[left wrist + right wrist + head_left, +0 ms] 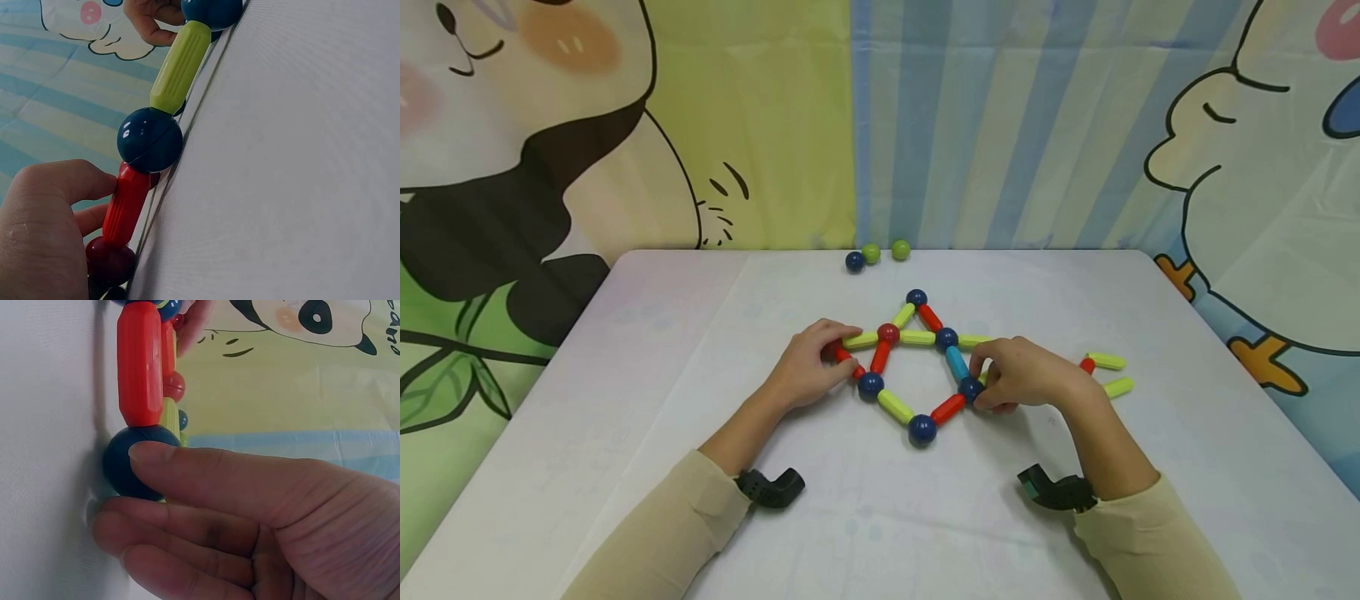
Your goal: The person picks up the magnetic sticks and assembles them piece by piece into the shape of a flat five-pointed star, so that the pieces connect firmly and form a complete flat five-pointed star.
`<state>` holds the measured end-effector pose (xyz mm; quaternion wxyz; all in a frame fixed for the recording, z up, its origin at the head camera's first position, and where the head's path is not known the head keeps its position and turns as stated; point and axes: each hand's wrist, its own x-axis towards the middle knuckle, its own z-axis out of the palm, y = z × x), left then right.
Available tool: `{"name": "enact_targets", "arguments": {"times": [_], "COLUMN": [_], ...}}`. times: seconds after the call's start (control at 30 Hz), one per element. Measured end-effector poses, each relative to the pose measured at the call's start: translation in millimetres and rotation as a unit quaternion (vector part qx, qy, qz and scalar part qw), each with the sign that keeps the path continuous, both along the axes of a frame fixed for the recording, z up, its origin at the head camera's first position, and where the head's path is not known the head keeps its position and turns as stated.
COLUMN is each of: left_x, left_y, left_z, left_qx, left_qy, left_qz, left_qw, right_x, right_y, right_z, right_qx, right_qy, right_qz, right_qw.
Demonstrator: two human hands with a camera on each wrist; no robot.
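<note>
A flat frame of magnetic rods and balls lies on the table. My left hand [811,364] holds its left corner, thumb and finger about a red rod [127,206] that runs between a red ball [110,260] and a dark blue ball [150,140]. On the right side, my right hand [1028,372] pinches another dark blue ball [139,462], its thumb lying over the ball. A red rod [140,362] and a light blue rod [957,363] join that ball. At the near corner sits a dark blue ball [922,430]. Part of a green rod [973,341] disappears behind my right hand.
Along the table's far edge rest a loose dark blue ball [855,262] and two green balls [900,249]. Right of my right hand lie two green rods [1106,361] and a red piece [1087,366], partly hidden by the wrist. A printed curtain [985,125] hangs behind the table.
</note>
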<state>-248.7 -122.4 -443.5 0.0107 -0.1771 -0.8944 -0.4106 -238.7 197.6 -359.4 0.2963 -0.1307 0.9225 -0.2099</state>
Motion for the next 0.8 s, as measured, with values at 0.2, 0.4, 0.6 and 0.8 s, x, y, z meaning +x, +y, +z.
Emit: {"name": "enact_targets", "arguments": {"times": [0.2, 0.4, 0.6, 0.8], "left_x": [0.8, 2.0, 4.9, 6.6], "left_y": [1.4, 6.7, 9.7, 9.4], "left_z": [1.6, 4.1, 7.0, 7.9], "left_qx": [-0.005, -0.064, -0.16, -0.177], "left_qy": [0.002, 0.023, 0.056, 0.061], "left_qz": [0.002, 0.005, -0.027, -0.037], "left_qw": [1.0, 0.9977, 0.9851, 0.9816], "right_x": [1.4, 0.9, 0.1, -0.6], "right_y": [0.1, 1.5, 1.9, 1.7], "right_z": [0.3, -1.2, -2.1, -3.5], "right_qx": [-0.001, -0.006, -0.004, -0.005], "right_qy": [-0.001, -0.008, -0.012, -0.01], "right_qz": [0.001, -0.005, -0.008, -0.007], "right_qw": [1.0, 0.9999, 0.9999, 0.9999]}}
